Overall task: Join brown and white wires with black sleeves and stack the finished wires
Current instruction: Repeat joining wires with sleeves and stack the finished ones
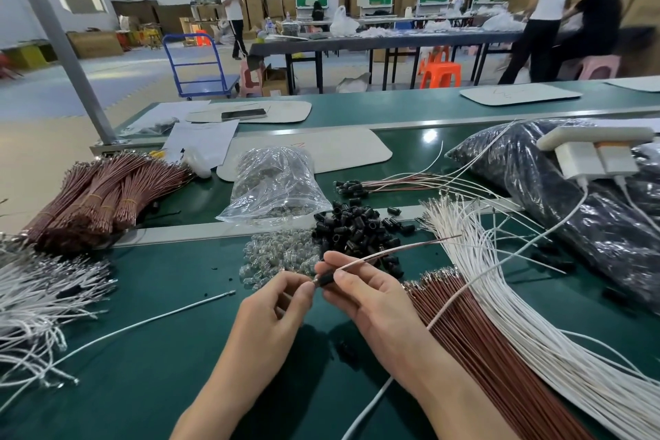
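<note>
Fingers (343,278) around black sleeve (326,281) and wire (375,256)

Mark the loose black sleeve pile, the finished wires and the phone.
black sleeve pile (357,225), head view, middle of the heap.
finished wires (351,188), head view, their black-sleeved ends.
phone (244,114), head view, centre of its screen.

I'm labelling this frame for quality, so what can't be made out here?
Head view only.
The black sleeve is mostly covered by the fingers of the right hand, so what sits inside it is hidden.
The metal tip pinched by the left hand is too small to identify.
The two people at far right are motion-blurred.
The white wire bundle at left is cut off by the frame edge.
</note>
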A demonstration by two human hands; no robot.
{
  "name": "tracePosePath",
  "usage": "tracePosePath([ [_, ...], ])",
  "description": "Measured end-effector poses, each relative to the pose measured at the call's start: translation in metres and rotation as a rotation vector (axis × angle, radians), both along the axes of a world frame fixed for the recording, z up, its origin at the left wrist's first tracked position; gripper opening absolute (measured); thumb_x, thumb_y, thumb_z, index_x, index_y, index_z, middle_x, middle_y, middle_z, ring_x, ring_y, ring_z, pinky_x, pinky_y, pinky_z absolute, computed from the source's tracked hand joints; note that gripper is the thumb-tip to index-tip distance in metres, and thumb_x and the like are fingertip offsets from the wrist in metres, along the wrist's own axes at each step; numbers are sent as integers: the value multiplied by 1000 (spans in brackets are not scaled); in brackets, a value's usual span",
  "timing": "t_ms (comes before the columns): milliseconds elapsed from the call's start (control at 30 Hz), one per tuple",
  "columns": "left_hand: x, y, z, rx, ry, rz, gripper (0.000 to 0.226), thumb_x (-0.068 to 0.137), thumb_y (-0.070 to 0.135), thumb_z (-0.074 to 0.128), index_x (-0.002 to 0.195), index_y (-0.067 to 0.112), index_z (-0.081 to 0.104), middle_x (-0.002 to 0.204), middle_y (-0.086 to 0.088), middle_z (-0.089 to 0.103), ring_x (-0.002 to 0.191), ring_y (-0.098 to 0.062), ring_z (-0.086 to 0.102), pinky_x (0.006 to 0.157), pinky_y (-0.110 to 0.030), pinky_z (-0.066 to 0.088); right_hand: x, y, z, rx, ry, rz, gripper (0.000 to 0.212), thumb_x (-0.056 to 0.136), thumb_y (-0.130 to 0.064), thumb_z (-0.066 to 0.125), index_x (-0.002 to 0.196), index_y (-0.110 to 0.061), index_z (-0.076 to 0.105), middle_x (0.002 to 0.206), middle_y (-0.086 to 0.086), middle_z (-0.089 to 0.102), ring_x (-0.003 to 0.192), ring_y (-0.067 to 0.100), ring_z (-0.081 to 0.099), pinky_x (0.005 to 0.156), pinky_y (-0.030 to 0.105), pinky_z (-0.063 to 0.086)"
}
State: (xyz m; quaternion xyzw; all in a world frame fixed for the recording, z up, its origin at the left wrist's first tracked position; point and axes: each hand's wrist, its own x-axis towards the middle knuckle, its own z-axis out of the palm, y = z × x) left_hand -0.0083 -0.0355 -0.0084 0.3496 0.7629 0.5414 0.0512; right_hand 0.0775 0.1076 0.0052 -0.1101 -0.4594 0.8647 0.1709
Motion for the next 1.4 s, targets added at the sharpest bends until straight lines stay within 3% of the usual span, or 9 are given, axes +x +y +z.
tracePosePath([
  [133,-1,2,1,1,-34,1,12,97,31,62,90,40,67,73,4,67,60,-12,59,59,-17,46,0,0,-1,18,-13,4,23,98,-11,59,108,-18,78,116,12,73,107,20,71,83,24,56],
  [233,-2,2,1,17,-79,-8,16,98,27,63,89,39,68,68,3,66,57,-5,57,59,-19,48,0,-3,-3,98,-26,19,25,87,-22,72,111,-27,76,114,8,75,105,18,71,82,24,56],
  [333,-2,3,1,13,-100,-22,17,99,24,63,89,38,69,66,2,66,56,-6,57,58,-20,49,-1,-4,-5,209,-48,-8,27,91,-11,71,109,-32,76,109,7,75,100,16,72,83,24,55],
  [467,-3,4,2,39,-152,-16,18,98,23,64,86,34,69,69,-1,67,57,-9,60,58,-19,50,-2,2,-6,122,-50,-96,26,94,-6,66,107,-26,77,101,7,76,96,20,73,81,25,57],
  [633,-3,5,3,89,-240,-14,22,98,18,63,83,33,70,70,2,66,60,-11,60,57,-22,51,-2,0,-6,68,-32,-53,35,79,-19,77,114,-21,71,92,6,74,89,17,71,76,24,57],
  [733,-1,6,3,80,-276,-40,23,99,16,62,83,30,70,69,2,66,60,-10,60,57,-22,51,-2,-3,-8,178,-43,-48,22,86,-12,75,100,-28,76,93,5,74,88,14,71,76,23,56],
  [833,0,6,5,80,-314,-58,21,100,20,60,85,31,72,73,0,67,62,-11,61,58,-23,51,-2,-2,-8,221,-49,-84,26,91,-7,71,93,-32,76,92,5,75,86,13,71,75,22,56],
  [1133,-1,3,11,130,-478,-58,22,103,20,54,96,7,70,79,-3,69,66,-16,61,57,-25,52,-1,0,-7,250,-60,-114,23,91,-9,72,95,-31,76,86,0,73,82,12,69,75,22,56],
  [1400,-3,1,14,180,-661,-86,17,102,15,55,102,5,70,81,-6,68,67,-16,63,59,-26,54,-1,1,-7,262,-63,-140,21,91,-11,72,96,-32,76,86,1,73,79,12,68,74,22,55],
])
